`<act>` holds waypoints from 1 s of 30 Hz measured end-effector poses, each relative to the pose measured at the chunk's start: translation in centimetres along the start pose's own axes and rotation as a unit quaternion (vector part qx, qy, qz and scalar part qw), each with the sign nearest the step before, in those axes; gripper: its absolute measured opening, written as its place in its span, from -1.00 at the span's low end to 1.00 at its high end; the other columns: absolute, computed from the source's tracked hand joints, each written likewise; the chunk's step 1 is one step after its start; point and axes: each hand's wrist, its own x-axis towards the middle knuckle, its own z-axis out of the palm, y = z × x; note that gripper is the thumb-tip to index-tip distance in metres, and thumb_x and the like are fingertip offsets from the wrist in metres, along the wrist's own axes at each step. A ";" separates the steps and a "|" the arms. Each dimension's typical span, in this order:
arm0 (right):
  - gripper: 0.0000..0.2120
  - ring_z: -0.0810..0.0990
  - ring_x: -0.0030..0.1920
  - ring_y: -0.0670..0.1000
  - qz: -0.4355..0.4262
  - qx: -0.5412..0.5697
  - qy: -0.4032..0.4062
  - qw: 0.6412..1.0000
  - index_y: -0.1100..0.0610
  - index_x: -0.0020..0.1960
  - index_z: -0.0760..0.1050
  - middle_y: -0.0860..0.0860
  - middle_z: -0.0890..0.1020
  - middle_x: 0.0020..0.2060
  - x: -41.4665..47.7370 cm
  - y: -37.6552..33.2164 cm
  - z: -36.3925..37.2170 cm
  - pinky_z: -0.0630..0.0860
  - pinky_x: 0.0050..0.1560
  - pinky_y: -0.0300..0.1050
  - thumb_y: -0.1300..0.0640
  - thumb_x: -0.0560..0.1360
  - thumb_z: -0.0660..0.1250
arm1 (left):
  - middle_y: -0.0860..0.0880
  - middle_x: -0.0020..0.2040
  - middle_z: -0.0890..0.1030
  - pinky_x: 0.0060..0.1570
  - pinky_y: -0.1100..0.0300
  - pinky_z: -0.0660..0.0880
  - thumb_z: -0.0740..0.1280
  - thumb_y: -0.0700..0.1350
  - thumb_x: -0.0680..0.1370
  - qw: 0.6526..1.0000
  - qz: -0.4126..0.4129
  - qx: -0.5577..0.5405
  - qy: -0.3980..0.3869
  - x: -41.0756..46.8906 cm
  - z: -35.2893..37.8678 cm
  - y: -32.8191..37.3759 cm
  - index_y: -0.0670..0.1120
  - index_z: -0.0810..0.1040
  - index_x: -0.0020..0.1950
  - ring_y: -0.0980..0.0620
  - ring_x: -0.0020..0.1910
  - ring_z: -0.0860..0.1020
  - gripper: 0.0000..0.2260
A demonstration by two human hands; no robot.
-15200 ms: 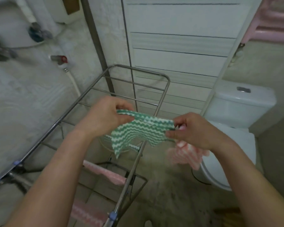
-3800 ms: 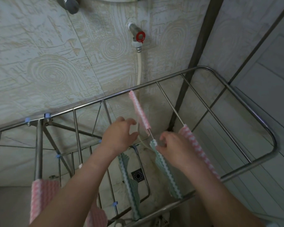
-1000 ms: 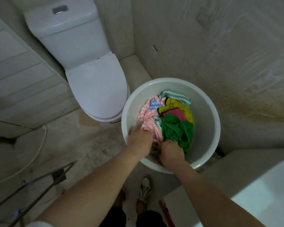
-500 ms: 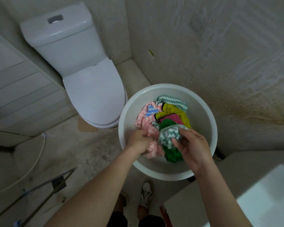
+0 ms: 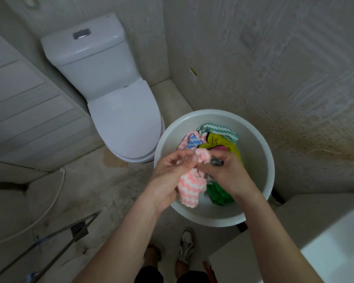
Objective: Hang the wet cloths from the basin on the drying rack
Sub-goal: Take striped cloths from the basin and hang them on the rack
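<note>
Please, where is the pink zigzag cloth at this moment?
In the head view the pink cloth hangs over the near left side of the basin, gripped by the left hand and the right hand; the green cloth lies just right of it.

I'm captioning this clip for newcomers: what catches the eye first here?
The left hand and right hand meet over the white basin, both gripping a pink zigzag cloth. Beneath lies a heap of green, yellow and teal cloths; a white toilet stands beside the basin.
</note>
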 end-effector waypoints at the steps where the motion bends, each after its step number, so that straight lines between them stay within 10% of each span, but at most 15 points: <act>1: -0.94 0.65 -0.22 0.01 0.029 0.048 0.037 0.998 0.18 -0.08 0.65 0.06 0.71 -0.25 0.0 -0.1 -0.1 0.56 -0.14 -0.08 0.22 0.47 0.42 | -0.06 -0.17 0.69 -0.11 0.13 0.59 0.46 -0.20 0.28 1.000 0.009 -0.006 -0.018 -0.3 -0.2 0.4 -0.10 0.66 -0.15 -0.02 -0.15 0.64 -0.83; 5: -0.79 0.68 0.01 0.18 0.185 0.337 0.100 0.918 0.28 0.09 0.57 0.20 0.70 -0.03 -0.4 -1.2 -0.9 0.58 0.04 0.02 0.19 0.51 0.32 | 0.03 -0.37 0.63 -0.37 0.26 0.56 0.28 -0.48 0.40 0.999 0.021 -0.039 -0.017 -1.8 -1.1 1.9 -0.17 0.57 -0.04 0.11 -0.35 0.62 -0.73; 9: -0.72 0.64 0.12 0.14 0.167 0.372 0.053 0.912 0.29 0.20 0.54 0.20 0.66 0.09 -1.6 -3.2 -0.7 0.54 0.17 0.06 0.18 0.55 0.29 | -0.03 -0.32 0.52 -0.38 0.29 0.48 0.17 -0.51 0.48 0.989 0.109 0.028 0.096 -3.3 -2.5 2.4 -0.11 0.60 -0.06 0.06 -0.33 0.48 -0.65; 17: -0.82 0.67 -0.13 0.12 0.067 0.315 -0.024 0.946 0.26 -0.08 0.64 0.20 0.69 -0.12 -3.5 -6.9 2.3 0.62 -0.04 0.02 0.13 0.44 0.40 | 0.07 -0.22 0.66 -0.20 0.23 0.52 0.50 0.06 0.31 0.916 0.238 0.317 0.055 -8.2 0.2 3.8 0.00 0.63 -0.16 0.13 -0.26 0.59 -0.79; 21: -0.80 0.67 -0.15 0.09 0.015 0.257 -0.059 0.964 0.24 -0.05 0.62 0.17 0.69 -0.14 -4.6 -8.2 4.5 0.63 -0.13 -0.02 0.12 0.42 0.43 | 0.19 -0.45 0.55 -0.44 0.44 0.29 0.52 -0.08 0.38 0.879 0.279 0.363 0.130 -10.5 -0.4 4.4 -0.02 0.63 -0.26 0.31 -0.53 0.39 -0.91; 30: -0.77 0.66 -0.08 0.11 -0.025 0.156 -0.227 0.961 0.29 -0.11 0.62 0.17 0.69 -0.07 -6.0 -11.2 9.5 0.57 -0.02 -0.03 0.20 0.28 0.48 | -0.09 -0.24 0.49 -0.14 0.19 0.38 0.21 -0.17 0.61 0.942 0.254 0.179 0.128 -17.1 -5.3 6.5 -0.17 0.53 -0.18 0.04 -0.22 0.44 -0.80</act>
